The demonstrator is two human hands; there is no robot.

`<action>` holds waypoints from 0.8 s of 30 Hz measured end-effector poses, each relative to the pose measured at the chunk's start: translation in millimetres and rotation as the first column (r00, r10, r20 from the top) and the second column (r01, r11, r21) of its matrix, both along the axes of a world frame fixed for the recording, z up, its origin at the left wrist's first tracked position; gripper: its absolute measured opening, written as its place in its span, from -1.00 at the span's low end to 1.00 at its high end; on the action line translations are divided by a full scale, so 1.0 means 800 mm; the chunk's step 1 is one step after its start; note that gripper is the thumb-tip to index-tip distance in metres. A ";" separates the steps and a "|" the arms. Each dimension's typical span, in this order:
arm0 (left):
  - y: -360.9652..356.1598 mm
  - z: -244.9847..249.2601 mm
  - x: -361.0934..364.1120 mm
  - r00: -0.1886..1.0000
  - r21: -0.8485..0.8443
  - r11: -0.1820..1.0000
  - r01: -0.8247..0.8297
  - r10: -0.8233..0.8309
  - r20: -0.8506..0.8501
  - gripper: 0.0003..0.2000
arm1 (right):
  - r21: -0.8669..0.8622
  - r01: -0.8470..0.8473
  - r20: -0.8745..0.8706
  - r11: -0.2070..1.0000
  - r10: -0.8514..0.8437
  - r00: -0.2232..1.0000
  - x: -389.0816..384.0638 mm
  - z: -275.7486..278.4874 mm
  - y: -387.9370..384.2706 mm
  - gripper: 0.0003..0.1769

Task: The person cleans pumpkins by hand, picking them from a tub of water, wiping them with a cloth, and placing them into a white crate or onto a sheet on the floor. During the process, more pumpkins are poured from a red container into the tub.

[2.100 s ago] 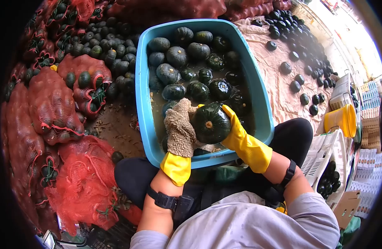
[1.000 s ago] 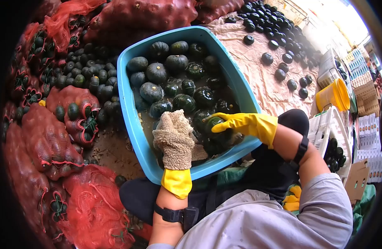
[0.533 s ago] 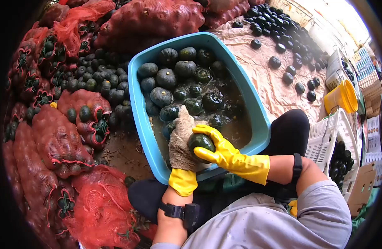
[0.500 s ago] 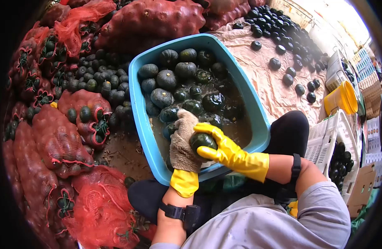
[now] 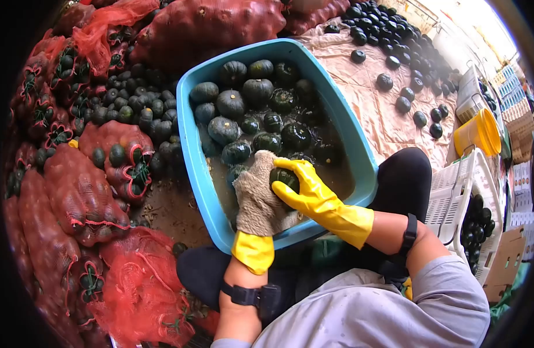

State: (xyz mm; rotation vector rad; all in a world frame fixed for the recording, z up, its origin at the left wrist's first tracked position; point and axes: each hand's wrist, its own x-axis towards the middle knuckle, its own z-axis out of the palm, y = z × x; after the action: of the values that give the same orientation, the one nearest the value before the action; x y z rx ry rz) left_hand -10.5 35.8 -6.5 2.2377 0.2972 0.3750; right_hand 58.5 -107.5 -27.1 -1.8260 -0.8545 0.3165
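Observation:
A small dark green pumpkin (image 5: 285, 178) is held between my two hands, over the near part of a blue plastic tub (image 5: 191, 168). My right hand (image 5: 316, 197), in a yellow rubber glove, is closed around its right side, thumb in front and fingers over the top. My left hand (image 5: 257, 194) has a brown terry cloth (image 5: 258, 200) covering it above a yellow glove cuff, and it presses against the pumpkin's left side. The cloth hides its fingers. Several wet pumpkins (image 5: 230, 104) sit in murky water beyond my hands.
Red mesh sacks (image 5: 84, 188) crowd the left and back, with a heap of loose pumpkins (image 5: 142, 104) beside the tub. More pumpkins lie on a pale sheet (image 5: 359, 98) at the back right. A yellow bucket (image 5: 475, 133) and white crates (image 5: 446, 203) stand at right.
Both hands have shifted slightly up in view with the pumpkin. The pumpkin has turned a little, and the cloth now covers more of its left side.

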 end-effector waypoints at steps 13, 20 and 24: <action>-0.004 -0.039 -0.016 0.950 -0.003 0.987 -0.158 0.153 0.271 -0.26 | -0.163 -0.312 -0.091 0.936 0.301 0.949 0.058 0.020 -0.003 -0.13; -0.010 -0.046 -0.003 0.953 -0.041 0.971 -0.235 0.238 0.187 -0.24 | 0.160 0.243 -0.937 0.957 0.070 0.341 0.016 -0.046 0.013 -0.20; 0.001 -0.051 0.004 0.924 -0.078 0.982 -0.173 0.189 0.333 -0.24 | -0.191 -0.190 -0.213 0.963 0.148 0.966 0.041 0.013 0.001 -0.02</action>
State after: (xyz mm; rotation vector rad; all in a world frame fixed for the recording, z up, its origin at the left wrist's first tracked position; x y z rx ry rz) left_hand -6.9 36.8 -47.4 2.0594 0.3248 0.8344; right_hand 91.3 -106.9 -16.4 -1.8792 -0.8656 0.7098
